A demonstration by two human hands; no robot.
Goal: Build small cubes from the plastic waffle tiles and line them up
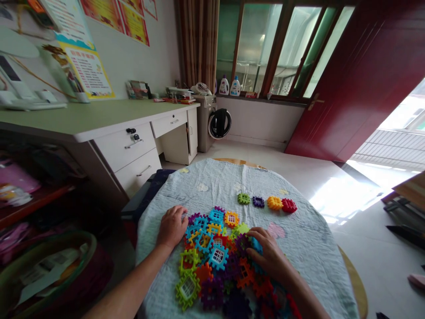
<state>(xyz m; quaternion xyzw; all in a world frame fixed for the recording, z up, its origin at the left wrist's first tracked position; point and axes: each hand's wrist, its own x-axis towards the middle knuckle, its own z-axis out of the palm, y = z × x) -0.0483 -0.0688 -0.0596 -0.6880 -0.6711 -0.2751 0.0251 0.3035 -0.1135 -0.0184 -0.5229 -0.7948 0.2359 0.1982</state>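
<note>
A pile of coloured interlocking plastic building blocks (218,257) covers the near middle of the cloth-covered round table (159,274). They are square with notched edges, and some have window grids. At the pile's left edge rests my left hand (172,227), fingers loosely bent and apart, with nothing visible in it. On the right side, my right hand (267,250) has its thumb and fingers around a blue block (256,246), partly hidden by the hand. Farther back stand a green block (243,198), a dark purple block (258,201), yellow blocks (275,203) and red blocks (289,205) in a row.
To the left stands a desk (133,116) with drawers, and below it a basket (89,252). Beyond the table are a washing machine (206,124) and detergent bottles (235,86) on the sill. A red door (348,84) is on the right.
</note>
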